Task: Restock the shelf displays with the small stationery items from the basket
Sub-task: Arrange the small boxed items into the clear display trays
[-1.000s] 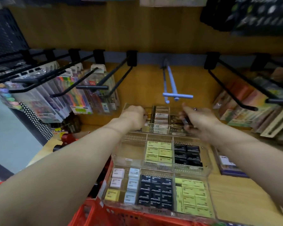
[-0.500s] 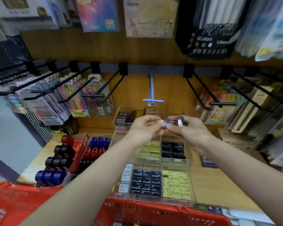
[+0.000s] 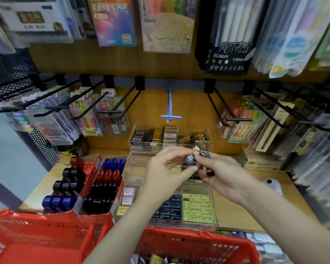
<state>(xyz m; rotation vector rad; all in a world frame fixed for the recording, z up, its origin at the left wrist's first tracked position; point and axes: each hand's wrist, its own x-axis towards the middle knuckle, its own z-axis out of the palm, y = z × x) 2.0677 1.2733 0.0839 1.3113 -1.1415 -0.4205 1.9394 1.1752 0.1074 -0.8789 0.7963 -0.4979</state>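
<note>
Red plastic fills the bottom of the view: the basket (image 3: 189, 242) sits at six o'clock, with a few small packets showing at its floor. Above it, at centre, both hands meet over the clear trays (image 3: 130, 168). The left hand (image 3: 166, 168) comes in from seven o'clock, thumb and forefinger pinched on a small dark packet (image 3: 190, 160). The right hand (image 3: 223, 174) comes in from four o'clock and grips the same cluster from the other side, with further small dark items (image 3: 206, 154) bunched in its fingers (blur hides how many, and what they are). So the packets are held up between the two hands, clear of the trays below.

The trays step up toward twelve o'clock. The near one holds pale erasers (image 3: 129, 193) on its nine o'clock side, black boxes (image 3: 170, 208) in the middle and yellow-green boxes (image 3: 198, 206) toward three o'clock. The far tray (image 3: 137, 130) is packed with dark and gold boxes.

At nine o'clock a red carton (image 3: 95, 168) holds rows of red, black and blue caps. Black hooks (image 3: 111, 111) with pen packs run from nine to three o'clock, and a pale blue hook (image 3: 171, 116) hangs bare at twelve. A black pen pack (image 3: 229, 54) hangs at one o'clock.
</note>
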